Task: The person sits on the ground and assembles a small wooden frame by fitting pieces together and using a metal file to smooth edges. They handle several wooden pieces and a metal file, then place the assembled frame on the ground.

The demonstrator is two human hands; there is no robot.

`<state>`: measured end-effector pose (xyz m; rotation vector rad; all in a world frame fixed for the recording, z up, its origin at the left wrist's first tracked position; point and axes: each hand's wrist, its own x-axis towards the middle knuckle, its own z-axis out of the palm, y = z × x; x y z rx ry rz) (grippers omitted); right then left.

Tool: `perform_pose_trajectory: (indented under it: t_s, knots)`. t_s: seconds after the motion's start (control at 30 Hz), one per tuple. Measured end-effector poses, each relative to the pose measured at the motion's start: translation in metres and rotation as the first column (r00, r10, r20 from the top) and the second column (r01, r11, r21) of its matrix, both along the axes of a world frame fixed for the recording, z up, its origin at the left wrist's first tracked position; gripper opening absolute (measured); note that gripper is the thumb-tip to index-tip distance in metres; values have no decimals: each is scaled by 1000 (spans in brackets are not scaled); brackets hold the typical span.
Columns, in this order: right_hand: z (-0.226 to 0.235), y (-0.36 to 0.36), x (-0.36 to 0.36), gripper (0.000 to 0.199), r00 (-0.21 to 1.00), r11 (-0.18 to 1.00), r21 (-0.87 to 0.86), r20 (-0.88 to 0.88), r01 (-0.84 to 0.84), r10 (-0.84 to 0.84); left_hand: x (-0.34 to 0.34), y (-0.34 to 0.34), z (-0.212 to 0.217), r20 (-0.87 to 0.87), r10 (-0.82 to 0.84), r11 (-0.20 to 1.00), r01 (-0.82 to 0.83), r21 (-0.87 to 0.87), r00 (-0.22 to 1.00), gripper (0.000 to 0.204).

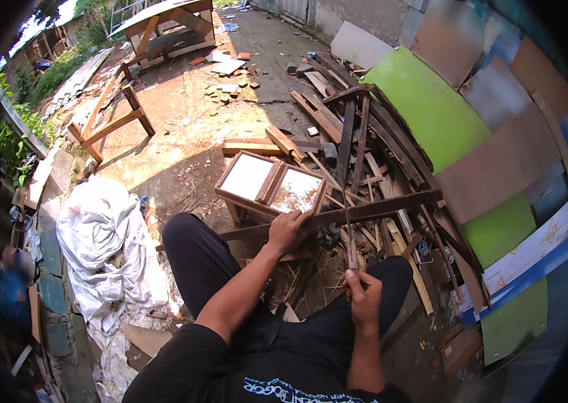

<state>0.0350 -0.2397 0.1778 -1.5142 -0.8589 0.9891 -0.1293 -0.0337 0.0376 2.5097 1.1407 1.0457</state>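
With the left hand [289, 230] clamped on the dark wooden slat [371, 208], the right hand [363, 295], gripping the thin upright stick [350, 232], should probably work in short, steady strokes.

Left hand [289, 230] grips dark wooden slat [364, 210]; right hand [362, 295] holds thin stick [351, 252] upright.

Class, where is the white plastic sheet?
In the head view, the white plastic sheet lies crumpled on the ground at the person's left, beside the left knee.

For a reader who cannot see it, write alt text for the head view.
A seated person's left hand grips a long dark wooden plank while the right hand holds a thin stick upright against it, amid scrap wood and coloured boards.
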Motion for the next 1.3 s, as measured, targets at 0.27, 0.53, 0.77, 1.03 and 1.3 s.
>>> perform_pose_trajectory:
  t_s: [0.27,0.53,0.77,1.03,1.3]
  knots:
    - [50,36,11,39,999,994,101,21,-48,46,-14,65,83,-117,-78,994,86,68,990,40]
    - [37,98,36,38,916,999,31,-397,-44,53,-7,109,121,-484,-269,962,204,-182,833,46]
    - [1,128,68,35,897,998,-67,-441,6,-35,33,144,59,-423,-367,921,258,-293,828,57]
    - [-8,146,67,36,935,983,-182,-352,-30,-37,59,141,-1,-449,-178,974,221,44,876,47]
    - [-46,136,58,23,872,957,-280,-447,77,-201,89,133,-16,-308,-362,929,317,-189,880,37]
